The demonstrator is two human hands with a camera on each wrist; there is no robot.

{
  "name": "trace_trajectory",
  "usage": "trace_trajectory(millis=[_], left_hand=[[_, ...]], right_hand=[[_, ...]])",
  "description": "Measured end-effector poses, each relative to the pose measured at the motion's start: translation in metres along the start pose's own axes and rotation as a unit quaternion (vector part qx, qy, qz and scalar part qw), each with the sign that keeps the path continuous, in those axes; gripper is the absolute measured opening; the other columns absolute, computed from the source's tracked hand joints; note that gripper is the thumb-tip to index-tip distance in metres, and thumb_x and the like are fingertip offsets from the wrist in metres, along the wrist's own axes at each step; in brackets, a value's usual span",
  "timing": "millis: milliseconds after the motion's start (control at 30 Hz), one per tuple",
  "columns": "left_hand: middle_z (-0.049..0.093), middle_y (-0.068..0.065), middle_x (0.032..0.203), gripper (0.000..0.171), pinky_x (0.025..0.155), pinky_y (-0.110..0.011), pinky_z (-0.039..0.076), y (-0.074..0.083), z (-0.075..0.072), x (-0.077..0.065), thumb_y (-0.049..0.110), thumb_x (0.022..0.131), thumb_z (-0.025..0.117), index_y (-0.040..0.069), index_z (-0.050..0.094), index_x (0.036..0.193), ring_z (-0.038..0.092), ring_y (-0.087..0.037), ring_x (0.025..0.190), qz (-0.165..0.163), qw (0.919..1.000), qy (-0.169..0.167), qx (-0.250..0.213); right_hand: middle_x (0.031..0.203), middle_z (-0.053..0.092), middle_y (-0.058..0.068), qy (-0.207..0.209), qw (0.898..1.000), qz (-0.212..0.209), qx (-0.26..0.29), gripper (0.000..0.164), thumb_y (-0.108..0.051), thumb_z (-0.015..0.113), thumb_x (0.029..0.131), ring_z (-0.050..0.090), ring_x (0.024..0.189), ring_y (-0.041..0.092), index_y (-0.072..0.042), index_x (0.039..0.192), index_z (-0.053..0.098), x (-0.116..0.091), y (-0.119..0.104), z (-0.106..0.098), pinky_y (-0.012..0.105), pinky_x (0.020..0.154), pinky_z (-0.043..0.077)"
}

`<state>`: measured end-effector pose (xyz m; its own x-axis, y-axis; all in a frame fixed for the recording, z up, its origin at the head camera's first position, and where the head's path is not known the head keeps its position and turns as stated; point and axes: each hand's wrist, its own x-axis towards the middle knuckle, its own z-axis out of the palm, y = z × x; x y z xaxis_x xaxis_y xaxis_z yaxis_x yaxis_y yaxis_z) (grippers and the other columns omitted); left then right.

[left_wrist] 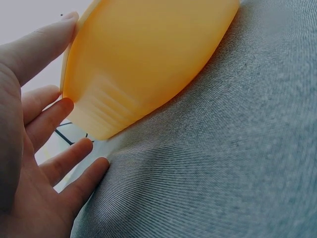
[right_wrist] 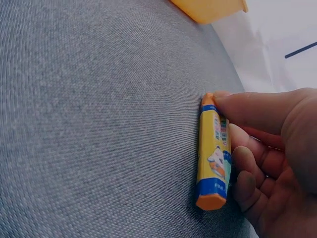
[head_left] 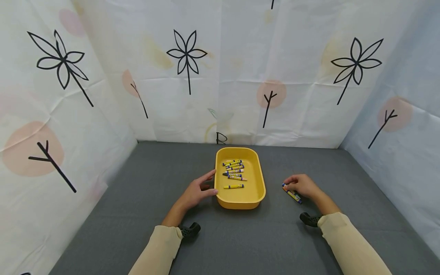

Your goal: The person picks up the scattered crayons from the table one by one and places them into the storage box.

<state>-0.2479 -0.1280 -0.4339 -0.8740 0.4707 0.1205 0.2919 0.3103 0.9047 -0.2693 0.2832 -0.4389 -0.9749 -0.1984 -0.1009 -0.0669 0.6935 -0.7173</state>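
Observation:
A yellow plastic tray (head_left: pixel 260 175) stands on the grey table, with several yellow-wrapped crayons (head_left: pixel 235 172) lying loose inside. My left hand (head_left: pixel 192 195) rests against its left side, thumb and fingertips touching the rim and wall, as the left wrist view also shows. To the right of the tray, my right hand (head_left: pixel 305 186) pinches an orange crayon (right_wrist: pixel 212 153) near its pointed end. Its wrapper is yellow with blue bands. Close beside it lies a second crayon (right_wrist: pixel 227 161) with a pale green end, partly hidden behind the orange one.
Grey fabric covers the table (head_left: pixel 148 172). White cloth (head_left: pixel 240 57) printed with black flowers and branches hangs at the back and both sides. Dark wrist bands (head_left: pixel 309 219) stick out below both hands.

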Motion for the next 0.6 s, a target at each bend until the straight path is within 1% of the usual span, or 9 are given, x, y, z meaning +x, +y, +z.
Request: trace_trajectory(millis=[133,367,467,600], left_hand=[[0.033,-0.015,0.154,0.072,0.107,-0.054,0.035,0.0002,-0.0001,0.0004,0.017,0.092,0.068,0.007,0.031,0.153,0.036,-0.038,0.136,0.000,1.0000,0.000,0.001],[0.033,-0.016,0.154,0.070,0.106,-0.055,0.036,0.0005,0.0003,-0.0007,0.014,0.093,0.067,0.008,0.032,0.153,0.036,-0.040,0.135,-0.007,1.0000,0.003,0.002],[0.033,-0.016,0.154,0.070,0.105,-0.055,0.036,0.0014,0.0008,-0.0009,0.013,0.093,0.067,0.008,0.032,0.153,0.037,-0.040,0.135,-0.006,1.0000,0.004,0.001],[0.032,-0.014,0.154,0.071,0.105,-0.054,0.037,0.0009,0.0003,0.0006,0.014,0.092,0.067,0.008,0.031,0.153,0.036,-0.040,0.136,-0.007,1.0000,0.001,-0.002]], right_hand=[[0.082,0.067,0.006,-0.007,1.000,-0.007,0.017,0.019,-0.007,0.068,0.090,0.059,0.073,0.018,0.008,0.101,0.067,-0.0007,0.0002,0.0002,0.034,0.065,0.050],[0.083,0.067,0.008,0.004,1.000,-0.016,0.024,0.014,-0.003,0.066,0.090,0.060,0.076,0.020,0.007,0.100,0.065,-0.0026,-0.0029,0.0012,0.036,0.067,0.048],[0.085,0.067,0.008,0.012,0.999,-0.022,0.024,0.017,-0.004,0.067,0.090,0.061,0.076,0.021,0.007,0.103,0.065,-0.0011,-0.0021,0.0006,0.036,0.067,0.049],[0.089,0.067,0.008,0.027,0.999,-0.041,0.014,0.023,-0.007,0.067,0.091,0.062,0.079,0.021,0.007,0.109,0.065,0.0035,0.0017,-0.0014,0.036,0.068,0.051]])
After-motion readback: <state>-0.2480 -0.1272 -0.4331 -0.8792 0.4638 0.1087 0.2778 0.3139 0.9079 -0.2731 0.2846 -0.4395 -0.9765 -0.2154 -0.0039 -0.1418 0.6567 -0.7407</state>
